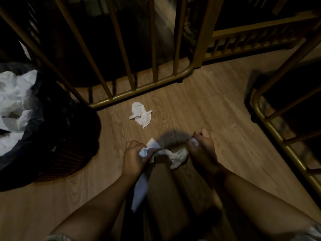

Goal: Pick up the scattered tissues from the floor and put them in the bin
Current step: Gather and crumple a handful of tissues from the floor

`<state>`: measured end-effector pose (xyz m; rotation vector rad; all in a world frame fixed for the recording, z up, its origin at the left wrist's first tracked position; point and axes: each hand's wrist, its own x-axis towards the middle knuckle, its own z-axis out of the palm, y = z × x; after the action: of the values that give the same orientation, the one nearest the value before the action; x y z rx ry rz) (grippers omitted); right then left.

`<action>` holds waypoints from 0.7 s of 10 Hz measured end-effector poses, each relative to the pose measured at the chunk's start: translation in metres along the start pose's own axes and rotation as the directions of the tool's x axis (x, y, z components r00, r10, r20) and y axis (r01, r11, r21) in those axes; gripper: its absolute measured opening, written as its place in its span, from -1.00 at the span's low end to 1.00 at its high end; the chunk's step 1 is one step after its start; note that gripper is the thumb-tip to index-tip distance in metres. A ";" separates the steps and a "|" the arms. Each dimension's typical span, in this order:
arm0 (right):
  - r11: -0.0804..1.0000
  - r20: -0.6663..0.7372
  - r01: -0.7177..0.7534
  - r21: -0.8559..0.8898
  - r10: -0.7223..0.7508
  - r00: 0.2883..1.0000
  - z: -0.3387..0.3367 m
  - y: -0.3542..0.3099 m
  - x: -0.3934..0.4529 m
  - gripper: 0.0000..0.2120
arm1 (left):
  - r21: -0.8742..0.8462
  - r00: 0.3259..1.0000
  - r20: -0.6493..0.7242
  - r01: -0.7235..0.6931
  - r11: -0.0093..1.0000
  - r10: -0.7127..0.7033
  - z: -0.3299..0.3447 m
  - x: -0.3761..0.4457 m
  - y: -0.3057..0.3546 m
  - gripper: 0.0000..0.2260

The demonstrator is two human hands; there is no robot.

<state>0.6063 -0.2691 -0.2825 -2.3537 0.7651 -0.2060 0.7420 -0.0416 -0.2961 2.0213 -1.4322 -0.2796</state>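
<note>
Left hand (133, 157) clenched round a bunch of crumpled white tissues (175, 156), a strip trailing down under the wrist; right hand (201, 145) curled on a small white scrap, mostly hidden in the fist. Another crumpled white tissue (141, 114) lies on the wood-grain floor (217, 108) at 12 o'clock. Black-lined bin (57, 136) holding white tissues sits at 9 o'clock, cut off by the frame edge and lost in the dark.

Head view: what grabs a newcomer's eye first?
The white against the dim floor: a crumpled tissue lying loose near the gold rails, and a wad between the hands at centre. The left hand grips tissue; the right hand pinches a scrap. At left, the bin already holds white tissue.
</note>
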 end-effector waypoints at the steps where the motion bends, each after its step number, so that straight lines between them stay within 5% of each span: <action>1: 0.996 -0.251 0.082 0.046 -0.068 0.966 -0.002 -0.039 0.004 -0.96 | 0.238 0.750 -0.356 0.649 0.723 -0.557 -0.010 -0.013 -0.007 -0.72; 2: 0.938 -0.244 0.201 0.284 -0.132 0.961 0.002 -0.077 -0.007 -0.82 | -0.194 0.594 -0.457 0.660 0.725 -0.663 -0.016 -0.015 0.006 -0.86; 3: 0.928 -0.018 0.258 0.269 -0.263 0.965 0.015 -0.080 -0.013 -0.62 | -0.486 0.448 -0.450 0.604 0.632 -0.773 -0.024 -0.010 0.002 -0.87; 4: 0.921 0.085 0.390 -0.019 -0.387 0.918 0.033 -0.061 -0.023 -0.63 | -0.588 0.390 -0.446 0.550 0.592 -0.805 -0.028 -0.007 0.006 -0.77; 5: 0.885 0.159 0.385 -0.261 -0.354 0.921 0.043 -0.042 -0.036 -0.62 | -0.621 0.399 -0.446 0.506 0.598 -0.801 -0.028 0.000 0.012 -0.82; 6: 0.913 0.215 0.356 -0.199 -0.314 0.925 0.045 -0.029 -0.046 -0.52 | -0.617 0.420 -0.418 0.519 0.591 -0.805 -0.027 0.001 0.015 -0.76; 7: 0.934 0.201 0.356 -0.024 -0.344 0.917 0.048 -0.023 -0.046 -0.60 | -0.511 0.511 -0.411 0.556 0.655 -0.755 -0.030 0.004 0.015 -0.61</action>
<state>0.5953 -0.2027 -0.3028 -2.5095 0.2543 -0.1021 0.7475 -0.0371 -0.2631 2.0301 -0.1295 -0.1431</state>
